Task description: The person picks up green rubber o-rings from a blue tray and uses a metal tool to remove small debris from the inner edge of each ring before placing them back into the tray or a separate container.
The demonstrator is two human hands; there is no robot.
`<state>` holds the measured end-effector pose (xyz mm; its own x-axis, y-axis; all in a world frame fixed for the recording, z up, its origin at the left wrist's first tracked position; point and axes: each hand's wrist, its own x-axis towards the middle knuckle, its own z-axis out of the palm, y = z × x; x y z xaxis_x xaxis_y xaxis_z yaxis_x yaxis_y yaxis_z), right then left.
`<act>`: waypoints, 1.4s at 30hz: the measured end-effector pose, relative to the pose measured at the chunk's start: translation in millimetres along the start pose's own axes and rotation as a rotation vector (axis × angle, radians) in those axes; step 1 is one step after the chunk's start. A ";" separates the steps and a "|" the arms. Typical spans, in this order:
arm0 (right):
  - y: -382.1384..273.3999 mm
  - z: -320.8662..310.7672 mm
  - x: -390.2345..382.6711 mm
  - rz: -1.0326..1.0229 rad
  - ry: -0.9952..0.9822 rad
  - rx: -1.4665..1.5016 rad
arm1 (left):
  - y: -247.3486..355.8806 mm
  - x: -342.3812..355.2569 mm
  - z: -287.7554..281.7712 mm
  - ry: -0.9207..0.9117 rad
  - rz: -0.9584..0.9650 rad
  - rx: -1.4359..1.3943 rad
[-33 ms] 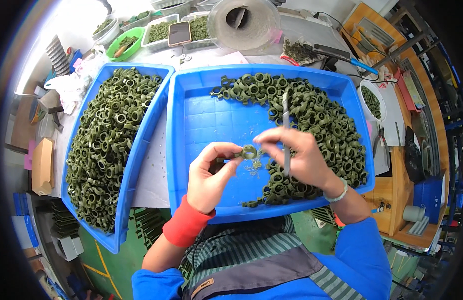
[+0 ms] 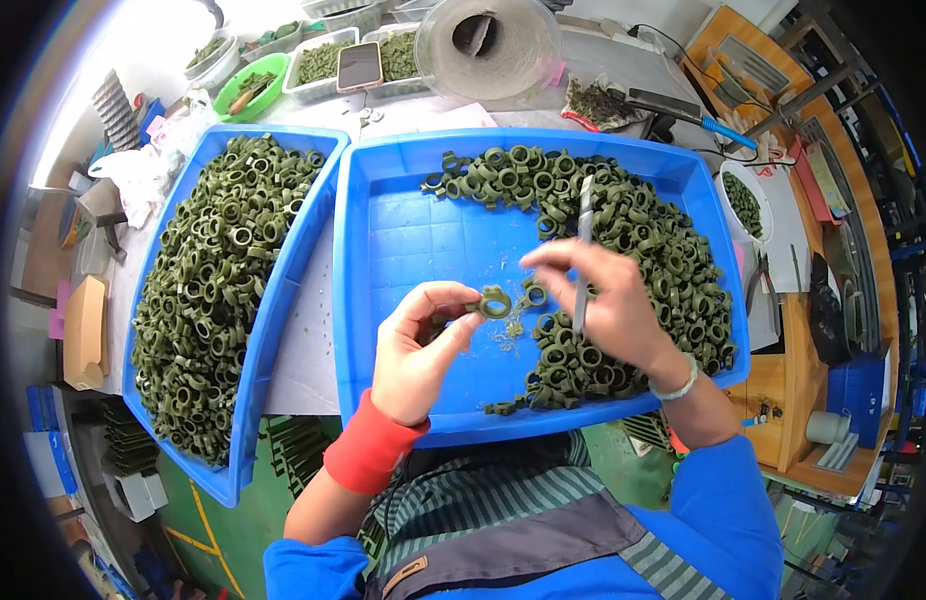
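Note:
My left hand (image 2: 421, 350), with a red wristband, pinches a dark green plastic ring (image 2: 496, 303) between thumb and index finger. The ring's opening faces up, over the middle of a blue tray (image 2: 408, 240). More green shows behind the fingers, partly hidden. Just to the right, my right hand (image 2: 608, 305) grips a slim silver knife-like tool (image 2: 585, 215), running between its fingers and pointing away from me. Its thumb and index finger are curled and apart from the held ring. Another green ring (image 2: 534, 293) shows below those fingers; whether they touch it I cannot tell.
Many loose green rings (image 2: 673, 250) fill the tray's right side, with small trimmings (image 2: 508, 335) near its middle. At left stands a second blue tray (image 2: 258, 390) heaped with rings. Behind are a phone (image 2: 360, 66), a green bowl (image 2: 273, 68) and a large translucent container (image 2: 533, 60).
My right hand has drawn slightly right and away from the held ring, carrying the silver tool along. The ring in my left hand has turned a little, showing its opening more fully.

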<state>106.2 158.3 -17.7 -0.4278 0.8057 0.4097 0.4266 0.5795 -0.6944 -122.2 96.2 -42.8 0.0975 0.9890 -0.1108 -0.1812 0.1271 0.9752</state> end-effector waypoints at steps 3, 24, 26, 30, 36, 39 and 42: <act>20.5 -6.1 1.2 0.080 0.005 -0.206 | 8.0 1.0 -3.1 0.032 -0.243 -0.401; -10.5 18.7 -3.0 -0.039 -0.128 -0.018 | -0.5 4.3 0.9 -0.005 -0.352 -0.282; -1.2 21.1 -4.2 -0.034 -0.053 0.031 | 0.2 4.1 0.9 0.008 -0.373 -0.306; -5.7 19.5 -8.3 0.222 -0.090 0.306 | 2.1 4.5 0.5 0.010 -0.394 -0.347; -15.9 19.0 -8.5 0.381 -0.237 0.485 | 0.0 2.3 2.7 -0.032 -0.355 -0.270; -10.4 22.4 -10.3 0.383 -0.220 0.521 | 0.5 2.4 3.8 -0.033 -0.343 -0.275; -8.8 16.4 -8.7 0.400 -0.292 0.577 | 3.9 2.7 3.1 -0.025 -0.389 -0.305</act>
<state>93.1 144.2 -24.8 -0.5561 0.8292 -0.0559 0.1431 0.0293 -0.9893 -119.7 99.2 -38.7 0.2377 0.8621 -0.4475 -0.4045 0.5067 0.7614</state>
